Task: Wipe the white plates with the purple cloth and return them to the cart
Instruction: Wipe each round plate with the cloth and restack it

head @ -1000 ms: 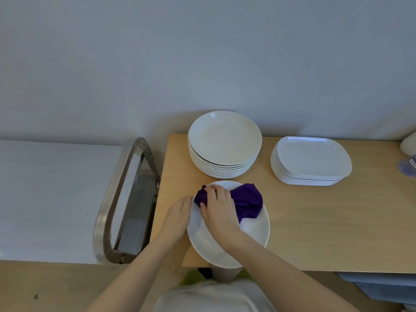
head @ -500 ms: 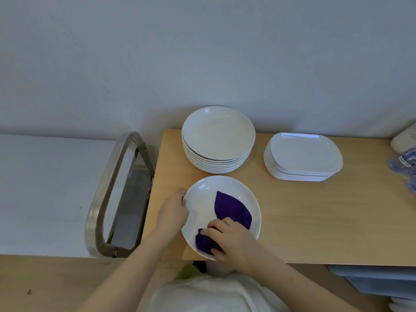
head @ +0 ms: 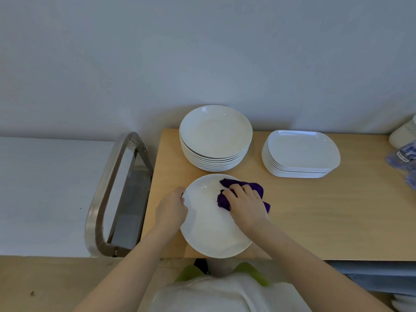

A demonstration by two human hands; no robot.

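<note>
White plate (head: 211, 230) is sitting at near edge of wooden counter (head: 315, 221), overhanging slightly. Left hand (head: 171, 210) is gripping its left rim; right hand (head: 246, 204) is pressing bunched purple cloth (head: 256, 188) into its far-right part, fingers curled. Round stack (head: 215, 140) and oblong stack (head: 300, 154) are sitting farther back by grey wall (head: 202, 52). Steel cart handle (head: 112, 188) is standing left.

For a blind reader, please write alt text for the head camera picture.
The right hand presses a purple cloth onto a white plate at the table edge while the left hand holds its rim. Behind stand two stacks: round plates and oblong plates.
</note>
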